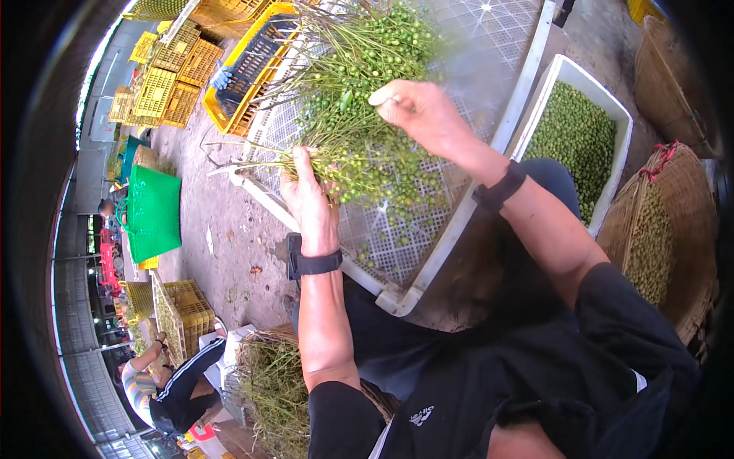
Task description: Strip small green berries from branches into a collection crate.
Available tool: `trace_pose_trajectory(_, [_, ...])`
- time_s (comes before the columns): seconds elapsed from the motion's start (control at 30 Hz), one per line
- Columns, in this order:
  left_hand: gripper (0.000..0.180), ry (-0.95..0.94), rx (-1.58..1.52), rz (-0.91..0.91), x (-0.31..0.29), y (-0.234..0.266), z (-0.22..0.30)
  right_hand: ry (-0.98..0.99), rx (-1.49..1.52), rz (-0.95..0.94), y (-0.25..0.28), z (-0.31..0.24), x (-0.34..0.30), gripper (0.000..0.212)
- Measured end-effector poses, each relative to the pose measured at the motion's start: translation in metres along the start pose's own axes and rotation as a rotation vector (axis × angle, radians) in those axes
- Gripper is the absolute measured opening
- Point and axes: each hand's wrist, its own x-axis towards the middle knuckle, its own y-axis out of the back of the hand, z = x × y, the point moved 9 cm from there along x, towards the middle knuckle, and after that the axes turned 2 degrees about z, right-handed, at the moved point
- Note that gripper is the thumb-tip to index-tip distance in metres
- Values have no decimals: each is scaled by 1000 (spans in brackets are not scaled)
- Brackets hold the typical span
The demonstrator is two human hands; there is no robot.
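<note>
My left hand [308, 197] is closed around the thin stems of a sprig of small round green fruits [363, 170], thumb pressed along the stems. The sprig spreads to the right over a white perforated tray [378, 271]. To the right and slightly above, my right hand [423, 115] hovers over the fruit with thumb and fingers pinched together. What lies between those fingertips, if anything, is too small to make out. A larger heap of fruit-bearing stems [390, 50] lies on the tray's far part, and loose green fruits [394, 210] are scattered across the mesh.
At right stand a white box [628, 118] of loose green fruits and woven baskets [688, 229]. A yellow crate [222, 115] is beyond the tray; a green basket [157, 214] stands at left. Bare stems [275, 398] fill a container near my left elbow. Another person [172, 390] sits lower left.
</note>
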Motion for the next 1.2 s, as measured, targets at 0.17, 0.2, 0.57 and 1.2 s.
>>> trace_pose_trajectory(0.17, [22,-1,162,54,-12,-7,0,38,-34,-366,-42,-22,-17,19])
trace_pose_trajectory(0.2, [22,24,177,42,-13,-11,-3,45,-96,-335,-45,-16,-21,20])
trace_pose_trajectory(0.57, [17,-10,235,-105,-15,-17,-5,343,-199,-154,-40,-54,-38,10])
trace_pose_trajectory(1.2, [19,-20,-134,192,10,26,-21,-276,-75,-609,-67,-1,-50,18])
